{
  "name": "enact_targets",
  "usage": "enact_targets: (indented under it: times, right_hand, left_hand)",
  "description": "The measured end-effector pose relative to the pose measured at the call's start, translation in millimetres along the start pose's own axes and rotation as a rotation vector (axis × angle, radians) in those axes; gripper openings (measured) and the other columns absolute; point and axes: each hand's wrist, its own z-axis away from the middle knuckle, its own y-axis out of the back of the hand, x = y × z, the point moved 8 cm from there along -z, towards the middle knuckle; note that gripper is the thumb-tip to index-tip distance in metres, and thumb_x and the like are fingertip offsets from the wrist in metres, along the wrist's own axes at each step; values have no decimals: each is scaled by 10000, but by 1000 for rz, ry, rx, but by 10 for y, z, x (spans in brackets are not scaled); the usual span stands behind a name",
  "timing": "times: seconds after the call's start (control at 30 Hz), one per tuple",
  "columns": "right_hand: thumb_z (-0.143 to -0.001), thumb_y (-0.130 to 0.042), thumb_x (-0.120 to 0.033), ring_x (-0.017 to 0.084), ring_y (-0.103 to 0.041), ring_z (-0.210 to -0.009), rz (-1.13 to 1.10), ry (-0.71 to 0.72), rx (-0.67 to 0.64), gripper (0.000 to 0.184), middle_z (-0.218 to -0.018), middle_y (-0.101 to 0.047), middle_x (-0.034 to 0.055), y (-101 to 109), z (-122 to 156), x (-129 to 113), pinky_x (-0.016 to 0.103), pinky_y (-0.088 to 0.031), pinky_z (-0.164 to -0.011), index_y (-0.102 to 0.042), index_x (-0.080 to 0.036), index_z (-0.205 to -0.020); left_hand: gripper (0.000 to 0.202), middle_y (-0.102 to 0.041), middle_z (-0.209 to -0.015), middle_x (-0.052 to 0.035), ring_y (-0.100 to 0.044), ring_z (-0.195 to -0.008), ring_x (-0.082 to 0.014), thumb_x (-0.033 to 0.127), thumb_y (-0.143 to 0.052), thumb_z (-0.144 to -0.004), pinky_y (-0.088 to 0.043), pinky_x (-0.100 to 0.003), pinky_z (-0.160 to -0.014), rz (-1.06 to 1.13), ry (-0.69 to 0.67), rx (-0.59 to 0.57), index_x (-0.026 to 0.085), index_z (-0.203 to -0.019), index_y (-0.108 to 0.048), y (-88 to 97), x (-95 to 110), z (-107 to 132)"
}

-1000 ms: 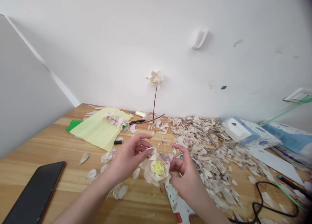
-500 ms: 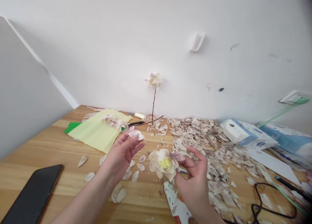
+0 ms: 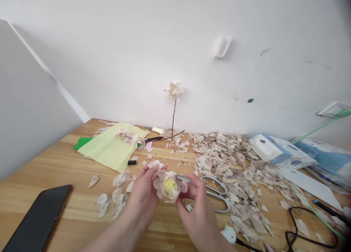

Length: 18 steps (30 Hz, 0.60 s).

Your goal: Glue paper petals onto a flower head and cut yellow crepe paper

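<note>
A pale handmade flower (image 3: 169,188) with a yellow centre is between my two hands, low over the table, facing me. My left hand (image 3: 144,193) is closed at its left side, with a whitish petal (image 3: 155,164) between thumb and fingers. At the flower's right edge my right hand (image 3: 196,204) pinches it; the stem is mostly hidden. Just past my right hand lie scissors (image 3: 219,204) with grey loop handles. The white end of a corded tool (image 3: 229,234) shows beside my right forearm, the rest covered.
Loose petals (image 3: 219,146) heap along the wall side and right. Another flower (image 3: 174,91) stands on a thin stem against the wall. Yellow paper (image 3: 109,149) and a black phone (image 3: 38,219) lie left; tissue packs (image 3: 282,151) and a black cable (image 3: 290,230) lie right.
The flower has moved left in my right hand, to my left hand, which has come slightly right and down with its petal. The scissor handles and a black cap are now uncovered.
</note>
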Motion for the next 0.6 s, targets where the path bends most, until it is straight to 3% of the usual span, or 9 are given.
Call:
enact_targets:
  times: [0.13, 0.2, 0.3, 0.4, 0.6]
  right_hand:
    - [-760, -466, -98, 215, -676, -722, 118, 234, -20, 518, -923, -674, 77, -93, 140, -150, 331, -546, -606, -316, -219, -1241]
    - [-760, -461, -85, 217, -665, -792, 73, 253, -76, 577, -1030, -638, 102, -125, 177, -177, 350, -542, -665, -270, -238, -1282]
    - [-712, -485, -54, 198, -638, -796, -100, 108, -222, 704, -918, -626, 39, -135, 149, -147, 372, -517, -734, -202, -284, -1314]
    - [-647, -548, -27, 158, -609, -751, -341, -117, -434, 767, -853, -558, -20, -167, 93, -103, 341, -505, -732, -230, -317, -1283]
    - [-745, -630, -143, 117, -591, -809, -941, -457, -638, 302, -995, -552, 11, -278, 26, -40, 240, -487, -681, -523, -234, -1012]
  left_hand:
    - [154, -670, -725, -48, -606, -496, -139, 122, -552, -780, -485, -250, -474, -34, -19, 36, 195, -874, -454, 33, 3, 20]
    - [180, -669, -689, -40, -603, -476, -147, 126, -552, -778, -472, -249, -452, -49, -29, 57, 213, -879, -432, 45, 15, 38]
    - [213, -661, -651, -18, -602, -452, -152, 137, -565, -767, -452, -236, -421, -67, -20, 87, 235, -872, -406, 60, 41, 65]
    - [221, -644, -628, -5, -599, -439, -154, 138, -575, -753, -429, -219, -386, -79, -27, 60, 230, -864, -408, 23, 86, 89]
    - [191, -607, -562, 19, -581, -447, -153, 157, -568, -756, -446, -234, -381, -82, 2, -34, 225, -856, -420, -87, 68, 126]
